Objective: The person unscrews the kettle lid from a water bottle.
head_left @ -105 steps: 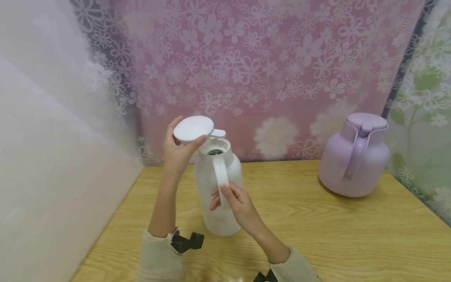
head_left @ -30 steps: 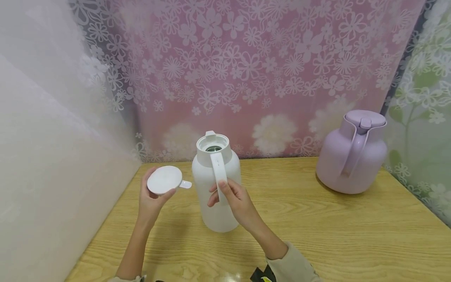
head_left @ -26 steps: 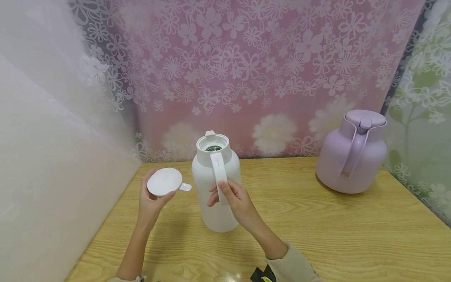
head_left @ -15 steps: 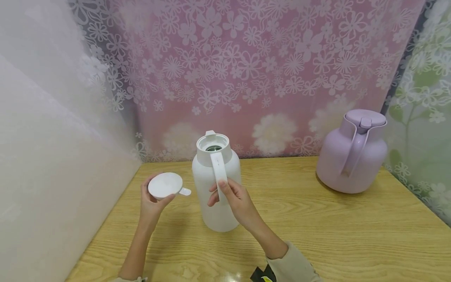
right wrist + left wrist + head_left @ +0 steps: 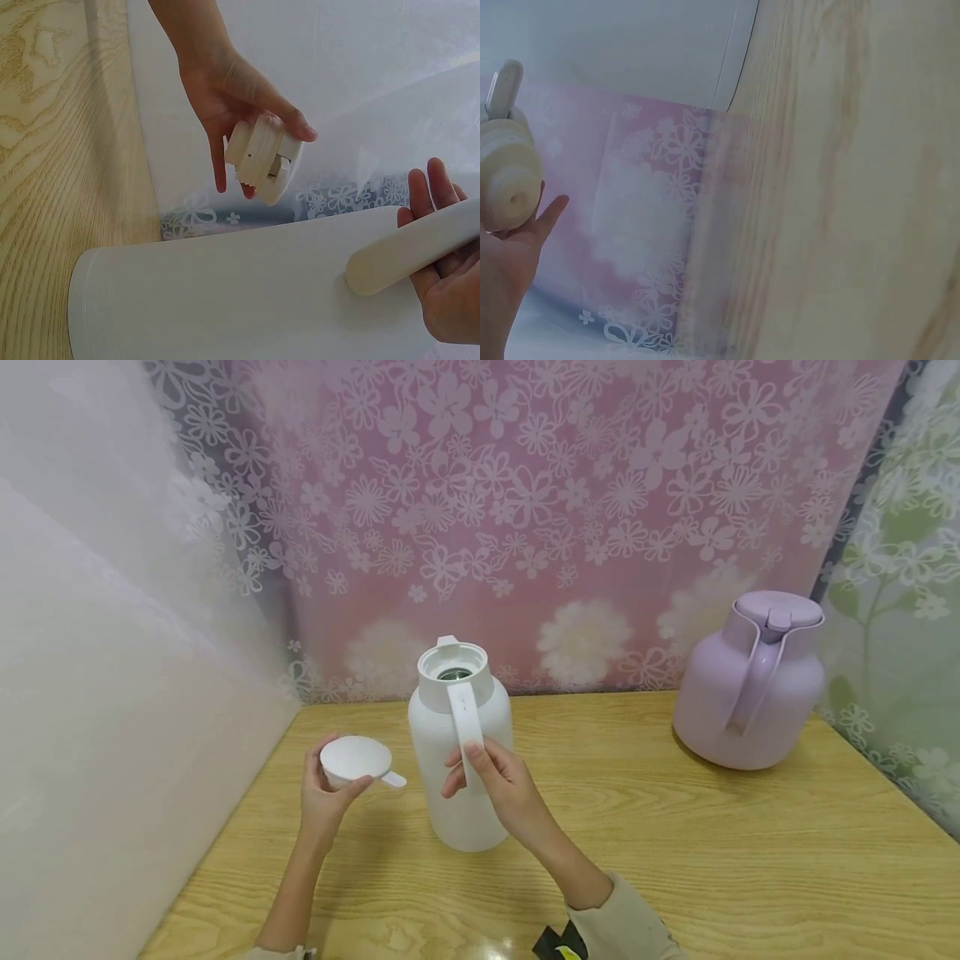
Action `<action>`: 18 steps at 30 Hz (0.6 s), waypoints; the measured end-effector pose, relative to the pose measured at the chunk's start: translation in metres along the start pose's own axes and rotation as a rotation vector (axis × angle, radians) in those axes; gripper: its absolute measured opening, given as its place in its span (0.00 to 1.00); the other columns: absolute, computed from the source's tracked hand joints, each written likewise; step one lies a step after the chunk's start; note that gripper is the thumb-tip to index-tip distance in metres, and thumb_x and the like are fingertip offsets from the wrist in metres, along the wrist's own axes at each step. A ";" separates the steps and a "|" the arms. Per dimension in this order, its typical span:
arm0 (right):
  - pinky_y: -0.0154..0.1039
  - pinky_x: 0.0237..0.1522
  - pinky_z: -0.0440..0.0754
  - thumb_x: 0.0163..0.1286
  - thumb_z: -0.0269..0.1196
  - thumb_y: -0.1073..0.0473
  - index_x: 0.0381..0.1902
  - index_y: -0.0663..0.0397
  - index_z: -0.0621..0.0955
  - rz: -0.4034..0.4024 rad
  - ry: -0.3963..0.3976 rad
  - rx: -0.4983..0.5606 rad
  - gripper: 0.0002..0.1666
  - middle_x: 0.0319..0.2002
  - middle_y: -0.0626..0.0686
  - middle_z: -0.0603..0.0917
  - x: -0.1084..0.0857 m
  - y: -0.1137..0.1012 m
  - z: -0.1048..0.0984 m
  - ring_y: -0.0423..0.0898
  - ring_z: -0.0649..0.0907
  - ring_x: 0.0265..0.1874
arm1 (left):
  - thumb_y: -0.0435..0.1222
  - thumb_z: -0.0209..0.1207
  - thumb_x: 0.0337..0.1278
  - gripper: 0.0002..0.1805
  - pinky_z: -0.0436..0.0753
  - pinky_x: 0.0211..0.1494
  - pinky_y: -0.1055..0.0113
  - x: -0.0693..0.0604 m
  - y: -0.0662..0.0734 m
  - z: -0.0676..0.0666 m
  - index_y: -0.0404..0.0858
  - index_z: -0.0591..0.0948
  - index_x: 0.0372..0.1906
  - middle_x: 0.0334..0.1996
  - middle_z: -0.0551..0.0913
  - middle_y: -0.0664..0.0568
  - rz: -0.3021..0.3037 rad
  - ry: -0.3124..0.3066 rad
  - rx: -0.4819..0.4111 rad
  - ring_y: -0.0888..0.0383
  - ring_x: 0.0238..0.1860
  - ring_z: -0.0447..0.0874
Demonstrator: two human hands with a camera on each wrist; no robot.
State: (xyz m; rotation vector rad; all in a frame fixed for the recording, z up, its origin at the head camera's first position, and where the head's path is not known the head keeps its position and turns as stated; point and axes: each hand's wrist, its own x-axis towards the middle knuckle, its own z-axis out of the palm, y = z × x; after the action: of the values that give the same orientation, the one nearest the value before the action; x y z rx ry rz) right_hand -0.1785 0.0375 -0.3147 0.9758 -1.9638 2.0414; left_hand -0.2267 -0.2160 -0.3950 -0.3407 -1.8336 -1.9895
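Note:
A white thermos jug (image 5: 435,752) stands upright on the table, its mouth uncovered and its handle facing me. My right hand (image 5: 517,793) grips the lower part of that handle (image 5: 466,714). To the left of the jug, my left hand (image 5: 321,806) holds the round white lid (image 5: 356,756) by its edge, apart from the jug and above the table. The lid's small tab points right. In the right wrist view the ridged plug under the lid (image 5: 259,154) shows between thumb and fingers; the left wrist view shows the lid's stepped underside (image 5: 510,180) at its left edge.
A lilac thermos jug (image 5: 750,693) with its lid on stands at the back right of the wooden table (image 5: 637,843). A pale wall (image 5: 135,693) bounds the left side. Behind the table hangs a pink flowered curtain (image 5: 525,552).
From just over the jug's mouth, my left hand has carried the lid left and down. During the last second it sank slightly and the lid tilted. My right hand has kept its grip.

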 end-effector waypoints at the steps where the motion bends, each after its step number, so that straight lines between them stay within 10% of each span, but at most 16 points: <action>1: 0.52 0.42 0.75 0.75 0.40 0.67 0.36 0.71 0.75 0.000 0.000 -0.001 0.17 0.25 0.66 0.80 0.000 0.000 0.000 0.55 0.82 0.27 | 0.14 0.59 0.42 0.38 0.75 0.47 0.72 0.000 -0.001 -0.001 0.39 0.62 0.61 0.54 0.68 0.51 0.002 0.000 0.010 0.54 0.52 0.67; 9: 0.53 0.43 0.75 0.74 0.40 0.68 0.36 0.72 0.74 -0.011 -0.003 0.000 0.16 0.24 0.66 0.80 0.000 0.000 0.000 0.56 0.82 0.27 | 0.17 0.62 0.43 0.43 0.74 0.45 0.72 0.003 -0.003 -0.008 0.38 0.60 0.67 0.55 0.68 0.49 -0.010 -0.024 0.120 0.55 0.49 0.69; 18: 0.52 0.43 0.74 0.75 0.40 0.67 0.36 0.72 0.74 -0.012 -0.001 -0.001 0.16 0.25 0.66 0.80 0.000 0.000 0.000 0.56 0.82 0.27 | 0.33 0.71 0.41 0.50 0.75 0.42 0.67 0.009 -0.002 -0.014 0.51 0.57 0.70 0.58 0.63 0.46 -0.158 -0.072 0.358 0.51 0.48 0.69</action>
State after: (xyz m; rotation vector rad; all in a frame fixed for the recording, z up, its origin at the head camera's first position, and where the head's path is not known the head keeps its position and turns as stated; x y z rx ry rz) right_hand -0.1787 0.0376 -0.3151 0.9860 -1.9548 2.0341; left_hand -0.2340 -0.2308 -0.3945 -0.1648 -2.2740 -1.7145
